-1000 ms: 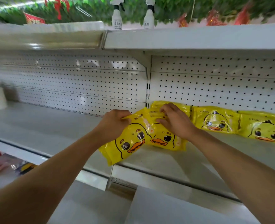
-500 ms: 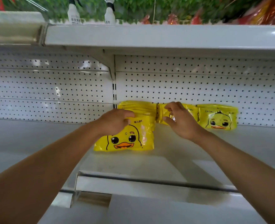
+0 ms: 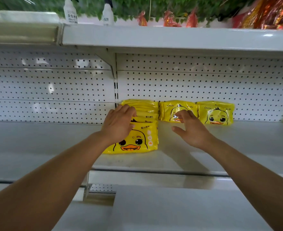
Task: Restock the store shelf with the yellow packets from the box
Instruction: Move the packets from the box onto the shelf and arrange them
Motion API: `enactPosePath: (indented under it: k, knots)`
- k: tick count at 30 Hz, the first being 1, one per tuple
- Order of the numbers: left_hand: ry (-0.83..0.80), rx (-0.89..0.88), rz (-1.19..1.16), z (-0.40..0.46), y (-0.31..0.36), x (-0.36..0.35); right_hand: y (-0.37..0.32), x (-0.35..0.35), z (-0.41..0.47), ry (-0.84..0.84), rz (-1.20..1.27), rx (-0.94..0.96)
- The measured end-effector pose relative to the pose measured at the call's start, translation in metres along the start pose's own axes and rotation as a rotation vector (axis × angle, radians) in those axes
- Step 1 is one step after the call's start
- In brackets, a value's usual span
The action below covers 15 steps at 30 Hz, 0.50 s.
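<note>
Nearest the camera, two bare forearms reach up from 7 and 5 o'clock toward the middle of the view. The white store shelf runs across the scene, its front lip just past the elbows.

The left hand lies on a row of yellow packets standing one behind another. Its fingers are curled over the top edges of the front packets, with the duck face of the foremost one showing below the palm. The row stretches back from the middle of the shelf to the pegboard back panel, just right of the slotted upright.

The right hand, at about 3 o'clock of the left, hovers above the shelf with fingers loosely bent and thumb spread, holding nothing. Its fingertips overlap a second yellow packet standing against the back panel; whether they touch it I cannot tell. A third yellow packet stands just beside that one at 3 o'clock, also against the panel.

Farther up, at 12 o'clock, the upper shelf carries two white spray bottles at 11 o'clock, with green foliage and red wrapped goods behind.
</note>
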<state>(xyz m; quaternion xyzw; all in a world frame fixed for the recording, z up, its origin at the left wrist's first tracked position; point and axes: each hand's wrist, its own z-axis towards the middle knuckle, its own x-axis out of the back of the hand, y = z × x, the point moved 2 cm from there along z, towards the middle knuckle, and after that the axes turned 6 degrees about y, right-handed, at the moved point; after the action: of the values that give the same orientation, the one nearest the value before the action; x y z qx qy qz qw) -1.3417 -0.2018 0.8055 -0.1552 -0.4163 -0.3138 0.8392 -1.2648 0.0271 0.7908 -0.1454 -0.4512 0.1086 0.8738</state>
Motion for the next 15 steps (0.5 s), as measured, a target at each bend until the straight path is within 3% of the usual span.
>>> enactPosePath:
  k: [15]
  knots:
    - [-0.109,-0.027,-0.064,-0.066,0.049,0.061,-0.063,0.061,-0.109,-0.016,-0.089,-0.057]
